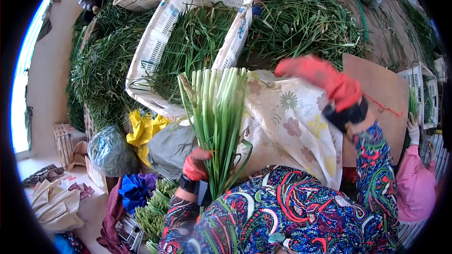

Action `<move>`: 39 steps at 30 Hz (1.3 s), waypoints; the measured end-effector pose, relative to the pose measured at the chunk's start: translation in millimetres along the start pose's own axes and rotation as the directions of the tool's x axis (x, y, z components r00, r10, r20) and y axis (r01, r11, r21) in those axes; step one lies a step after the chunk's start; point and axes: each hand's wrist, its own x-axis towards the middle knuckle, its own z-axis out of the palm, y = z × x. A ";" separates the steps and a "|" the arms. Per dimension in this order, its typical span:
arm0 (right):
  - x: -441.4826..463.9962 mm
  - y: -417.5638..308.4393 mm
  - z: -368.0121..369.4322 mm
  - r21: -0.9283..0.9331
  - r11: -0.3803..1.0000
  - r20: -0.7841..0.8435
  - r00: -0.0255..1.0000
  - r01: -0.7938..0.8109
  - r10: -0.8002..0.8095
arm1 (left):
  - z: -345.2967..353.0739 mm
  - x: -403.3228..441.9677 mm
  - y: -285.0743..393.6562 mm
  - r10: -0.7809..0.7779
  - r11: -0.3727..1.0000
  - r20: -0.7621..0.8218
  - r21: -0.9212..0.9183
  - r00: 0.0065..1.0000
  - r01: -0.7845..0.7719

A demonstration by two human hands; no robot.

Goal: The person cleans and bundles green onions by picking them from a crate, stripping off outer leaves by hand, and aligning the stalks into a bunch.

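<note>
My left hand [197, 163], in a red glove, grips a bunch of long green stalks [214, 117] that look like chives or scallions. The pale cut ends point up and away from me, roughly level with one another. My right hand [313, 75], also red-gloved, is raised to the right of the bunch and apart from it. Motion blurs its fingers, so whether it holds anything is unclear. Beneath it, a flower-print cloth [294, 122] spreads over my lap.
A white plastic crate [141, 61] of loose greens stands ahead, between piles of greens [301, 14]. Tied bunches [157, 211] lie lower left beside a plastic bag [112, 151] and yellow bag [143, 129]. A brown board [376, 94] is at right, near a co-worker's pink sleeve [414, 183].
</note>
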 end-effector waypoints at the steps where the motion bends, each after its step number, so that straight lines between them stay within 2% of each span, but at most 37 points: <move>1: 9.8 2.3 34.4 0.109 0.965 0.135 0.965 -0.240 0.225 | 4.0 1.1 2.5 -0.018 1.000 -0.021 0.011 1.000 0.019; 2: 9.9 36.4 70.2 0.230 0.972 0.231 0.967 0.054 -0.108 | 6.3 2.3 4.1 -0.039 0.999 -0.042 0.023 0.998 0.040; 4: 9.2 -11.5 129.7 0.595 0.789 0.185 0.981 -0.156 0.055 | 5.5 5.2 4.6 -0.041 0.999 -0.073 0.031 0.996 0.043; 6: 12.9 -29.5 130.2 0.397 0.772 0.448 0.839 -0.495 0.308 | 6.8 7.1 6.2 -0.025 0.998 -0.089 0.059 0.996 0.031; 7: 12.0 -27.5 139.8 0.436 0.743 0.376 0.853 -0.508 0.363 | 9.0 7.4 6.0 -0.009 0.997 -0.091 0.078 0.996 0.016; 10: 10.4 -44.0 114.8 0.067 0.858 0.228 0.845 -0.509 0.483 | 14.8 4.3 2.4 0.023 0.996 -0.113 0.086 0.993 -0.014; 11: 12.9 -19.0 116.7 -0.287 0.958 0.034 0.999 -0.017 0.028 | 12.5 3.8 0.4 0.035 0.996 -0.134 0.090 0.990 -0.023; 12: 9.1 2.7 108.2 -0.421 0.906 -0.001 0.998 0.053 -0.059 | 11.2 4.2 -1.5 0.047 0.995 -0.153 0.094 0.987 -0.033; 13: 8.1 4.3 99.4 -0.399 0.913 -0.059 0.991 0.088 -0.122 | 15.3 6.3 -2.6 0.026 1.000 -0.064 0.019 0.998 -0.025; 14: 7.3 2.2 92.4 -0.380 0.917 -0.119 0.976 0.125 -0.182 | -3.3 6.1 -5.2 -0.025 1.000 -0.099 -0.011 0.995 0.024; 17: 4.2 -21.5 74.4 -0.687 0.718 -0.017 0.986 0.110 -0.167 | 13.5 8.2 -5.1 -0.016 0.999 -0.111 0.038 0.994 0.020; 20: 5.5 -13.3 58.5 -0.734 0.620 0.093 0.945 0.279 -0.315 | 21.8 7.8 -4.3 0.012 0.997 -0.098 0.077 0.995 -0.004; 22: 6.0 -12.3 40.6 -0.754 0.569 0.168 0.934 0.328 -0.316 | 21.9 4.6 -4.1 0.037 0.993 -0.134 0.119 0.990 -0.021; 25: 7.4 -13.9 20.9 -0.806 0.447 0.262 0.911 0.389 -0.320 | 22.0 4.6 -8.1 0.185 0.930 -0.224 0.355 0.957 -0.097; 28: 9.3 -18.4 8.7 -0.772 0.498 0.268 0.914 0.394 -0.306 | 37.2 3.0 -4.1 0.135 0.946 -0.199 0.318 0.971 -0.066; 29: 7.6 -22.7 0.6 -0.815 0.446 0.265 0.922 0.370 -0.282 | 36.2 2.3 -3.5 0.146 0.940 -0.197 0.332 0.970 -0.074; 30: 6.6 -21.5 -7.6 -0.869 0.313 0.287 0.907 0.382 -0.309 | 36.1 2.0 -3.6 0.139 0.948 -0.185 0.308 0.973 -0.077; 32: 4.4 -13.6 -27.4 -0.910 0.241 0.236 0.900 0.337 -0.367 | 36.3 0.5 -3.4 0.125 0.962 -0.163 0.261 0.979 -0.080; 34: 3.8 2.3 -54.7 -0.882 0.288 0.192 0.843 0.373 -0.503 | 33.4 -1.2 -3.5 0.145 0.950 -0.174 0.300 0.974 -0.088; 35: -1.4 2.6 -66.7 -0.903 0.349 0.106 0.917 0.250 -0.384 | 29.8 -1.7 -4.0 0.158 0.937 -0.190 0.339 0.969 -0.086; 36: -4.3 8.0 -79.4 -0.908 0.392 -0.004 0.933 0.148 -0.360 | 25.7 -2.1 -4.6 0.171 0.922 -0.204 0.378 0.964 -0.084; 37: -8.0 17.3 -97.5 -0.901 0.432 -0.113 0.936 0.045 -0.332 | 20.1 -2.8 -5.8 0.170 0.928 -0.172 0.359 0.970 -0.099; 38: -13.8 40.3 -127.1 -0.880 0.453 -0.280 0.925 -0.140 -0.257 | 16.1 -3.8 -5.8 0.169 0.934 -0.140 0.340 0.976 -0.113; 39: -18.2 32.0 -137.1 -0.836 0.446 -0.436 0.880 -0.319 -0.187 | 16.1 -4.9 -3.9 0.120 0.959 -0.153 0.273 0.981 -0.074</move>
